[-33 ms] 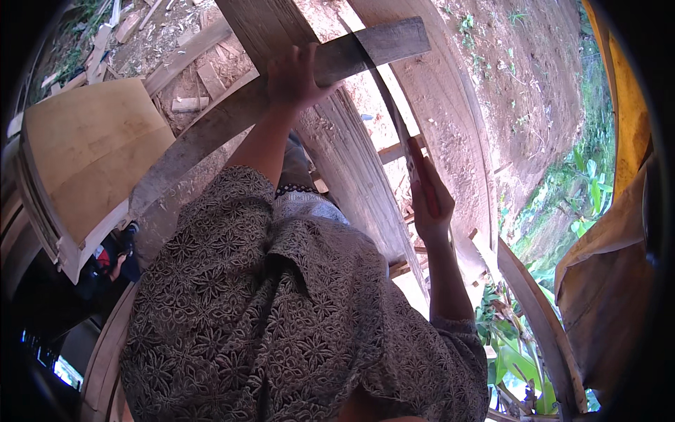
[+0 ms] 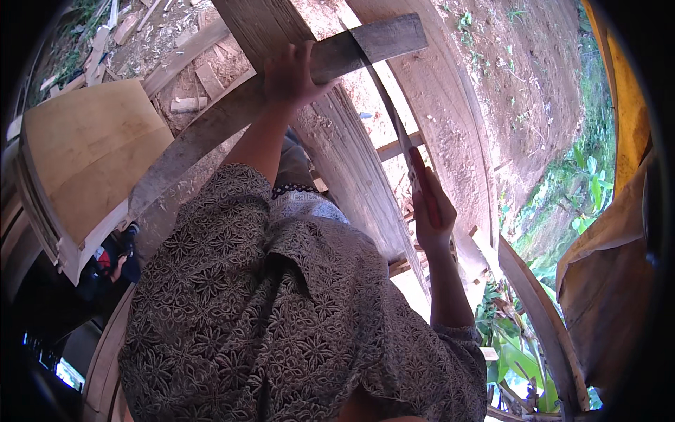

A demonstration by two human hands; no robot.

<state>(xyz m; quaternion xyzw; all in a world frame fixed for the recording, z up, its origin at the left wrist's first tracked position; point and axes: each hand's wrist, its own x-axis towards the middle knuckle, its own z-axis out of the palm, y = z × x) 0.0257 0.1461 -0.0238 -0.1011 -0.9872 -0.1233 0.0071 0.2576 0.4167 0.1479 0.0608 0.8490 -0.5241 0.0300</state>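
Note:
A long weathered board (image 2: 204,133) runs slantwise across a thick wooden beam (image 2: 344,155). My left hand (image 2: 290,79) is closed over this board where it crosses the beam, with the fingers lying over its far edge. In my right hand (image 2: 436,224) is the red handle of a handsaw (image 2: 391,105). Its dark, narrow blade stretches away from me and meets the board right of the beam, short of the board's right end. The blade's tip shows beyond the far edge. How deep the cut goes I cannot tell.
Another wide plank (image 2: 450,119) lies right of the beam, dusted with sawdust. Wood offcuts (image 2: 188,105) and shavings litter the ground at the far left. A pale panel (image 2: 98,141) stands at left, with another person (image 2: 116,264) below it. A yellow-brown sheet (image 2: 605,281) hangs at right.
My right hand and the saw have drawn back slightly toward me. The board and my left hand have barely shifted in the picture.

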